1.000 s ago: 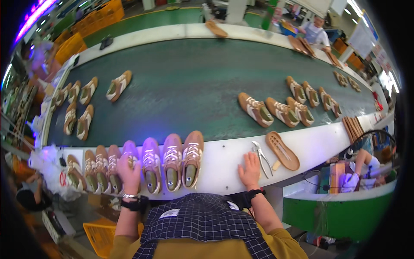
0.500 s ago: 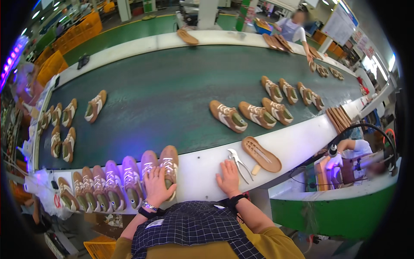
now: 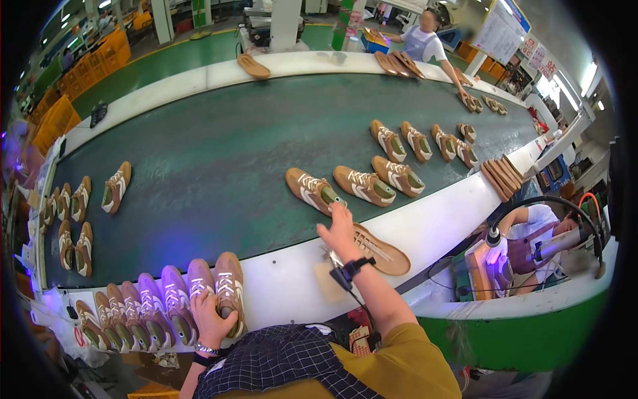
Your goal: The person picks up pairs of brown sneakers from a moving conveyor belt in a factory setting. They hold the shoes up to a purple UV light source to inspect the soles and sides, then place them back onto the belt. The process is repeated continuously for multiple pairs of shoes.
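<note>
Tan sneakers with white laces and stripes stand in a row along the near white ledge. My left hand (image 3: 211, 320) rests over the right end of that row, fingers spread across one sneaker (image 3: 201, 276) and thumb at the opening of the end sneaker (image 3: 229, 276). My right hand (image 3: 340, 231) reaches over the belt edge, open, thumb apart. Its fingertips are at the heel of the nearest belt sneaker (image 3: 307, 186); whether they touch it is unclear. Beneath my right forearm lie a brown sole (image 3: 385, 251) and pliers (image 3: 334, 258), the pliers mostly hidden.
The green conveyor belt (image 3: 212, 159) carries several more sneakers, left and right. Stacked brown soles (image 3: 502, 178) sit on the right ledge. A co-worker (image 3: 425, 46) reaches over the far side; another person (image 3: 531, 226) works at a machine on the right. One sole (image 3: 254, 66) lies on the far ledge.
My right hand has lifted off the ledge beside the pliers and stretched forward to a belt sneaker. My left hand stays on the row. The whole view has shifted.
</note>
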`<state>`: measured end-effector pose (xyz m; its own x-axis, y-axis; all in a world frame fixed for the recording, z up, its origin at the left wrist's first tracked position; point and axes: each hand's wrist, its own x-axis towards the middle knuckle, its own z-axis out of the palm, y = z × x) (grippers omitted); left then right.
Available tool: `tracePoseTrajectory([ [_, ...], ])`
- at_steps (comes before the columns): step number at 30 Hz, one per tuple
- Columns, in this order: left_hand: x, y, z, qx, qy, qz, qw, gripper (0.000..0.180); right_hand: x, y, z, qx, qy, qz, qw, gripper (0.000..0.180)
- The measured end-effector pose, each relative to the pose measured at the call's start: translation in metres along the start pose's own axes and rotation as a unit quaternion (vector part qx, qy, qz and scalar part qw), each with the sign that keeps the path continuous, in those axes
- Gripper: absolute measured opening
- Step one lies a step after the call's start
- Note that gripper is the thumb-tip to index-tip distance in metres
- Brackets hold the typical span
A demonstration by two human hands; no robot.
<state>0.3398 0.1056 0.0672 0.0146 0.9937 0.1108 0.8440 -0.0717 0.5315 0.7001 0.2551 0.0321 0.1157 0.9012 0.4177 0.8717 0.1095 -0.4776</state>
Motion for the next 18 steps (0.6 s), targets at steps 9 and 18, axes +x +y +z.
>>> tracePoseTrajectory([
  [9,-0.001,0.000,-0.001,-0.029,-0.024,-0.021,0.999,0.049,0.096,0.060,0.045,-0.040,-0.332,0.201,0.921,0.057],
  [18,0.007,0.004,0.007,0.008,-0.027,-0.011,1.000,0.057,0.086,0.041,0.043,0.245,-0.301,0.281,0.878,0.055],
])
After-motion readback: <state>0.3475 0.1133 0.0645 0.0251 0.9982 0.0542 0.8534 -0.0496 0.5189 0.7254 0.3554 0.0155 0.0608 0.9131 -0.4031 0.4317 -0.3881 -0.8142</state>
